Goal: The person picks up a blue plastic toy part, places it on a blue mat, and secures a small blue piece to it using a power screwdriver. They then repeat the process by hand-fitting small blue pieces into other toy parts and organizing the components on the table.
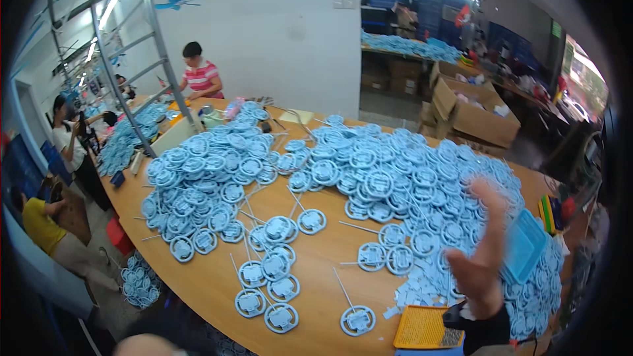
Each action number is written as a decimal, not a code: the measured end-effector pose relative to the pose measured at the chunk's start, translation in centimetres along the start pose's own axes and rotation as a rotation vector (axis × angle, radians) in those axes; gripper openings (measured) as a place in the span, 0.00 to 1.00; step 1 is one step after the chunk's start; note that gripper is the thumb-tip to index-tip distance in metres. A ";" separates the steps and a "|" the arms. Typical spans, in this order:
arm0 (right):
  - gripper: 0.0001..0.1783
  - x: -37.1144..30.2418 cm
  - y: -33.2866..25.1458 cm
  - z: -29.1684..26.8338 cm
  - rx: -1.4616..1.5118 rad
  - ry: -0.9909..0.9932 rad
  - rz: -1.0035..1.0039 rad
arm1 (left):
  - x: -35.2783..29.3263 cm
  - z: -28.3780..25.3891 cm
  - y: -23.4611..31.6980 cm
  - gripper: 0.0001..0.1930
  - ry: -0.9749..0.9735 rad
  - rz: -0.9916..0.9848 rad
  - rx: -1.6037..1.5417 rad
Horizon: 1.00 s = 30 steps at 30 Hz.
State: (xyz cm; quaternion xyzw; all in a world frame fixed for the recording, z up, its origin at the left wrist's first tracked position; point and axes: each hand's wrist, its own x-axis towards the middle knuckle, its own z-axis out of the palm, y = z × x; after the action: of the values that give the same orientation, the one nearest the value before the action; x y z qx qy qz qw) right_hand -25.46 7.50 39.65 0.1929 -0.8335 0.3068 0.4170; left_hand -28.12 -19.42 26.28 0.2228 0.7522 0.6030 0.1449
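My right hand [480, 257] is raised over the right side of the table, slightly blurred, thumb and fingers apart with nothing between them. Below it lie small flat light-blue pieces [422, 285] and a yellow tray [422, 324] holding tiny metal bits. A single light-blue ring-shaped plastic part [358, 320] with a thin stem rests near the front edge. More such parts form a large heap [422, 165] beyond my hand and another heap [198, 165] to the left. At the bottom left edge, only a blurred bit of my left hand [146, 345] shows; its fingers are hidden.
A blue plastic bin [525, 247] sits tilted on parts at the right. Behind the wooden table [316, 296] stand open cardboard boxes [478, 109]. A metal ladder frame [155, 39] rises at the left. One person [203, 79] works at the far edge; others are farther left.
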 end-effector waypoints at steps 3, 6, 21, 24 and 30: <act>0.26 -11.4 12.4 6.4 -0.134 -0.434 0.233 | 1.1 0.4 -1.2 0.18 -0.041 -0.028 -0.017; 0.19 -22.9 18.5 8.0 -0.512 -0.812 0.469 | 0.2 4.7 -8.8 0.19 -0.005 -0.116 0.190; 0.16 -35.9 24.0 4.2 -0.531 -0.735 0.545 | -1.0 15.7 -20.5 0.32 -0.107 -0.348 0.602; 0.08 -35.1 23.2 5.4 -0.439 -0.483 0.571 | 0.0 17.2 -23.9 0.32 -0.013 -0.380 0.513; 0.05 -35.2 22.7 1.8 -0.468 -0.330 0.702 | 1.0 17.6 -23.9 0.35 -0.048 -0.452 0.622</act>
State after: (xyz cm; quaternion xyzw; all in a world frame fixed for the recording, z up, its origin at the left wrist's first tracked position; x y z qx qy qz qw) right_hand -19.26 25.34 2.26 -0.1543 -0.9508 0.1981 0.1816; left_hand -24.19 -8.21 -0.92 0.0988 0.9258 0.2935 0.2170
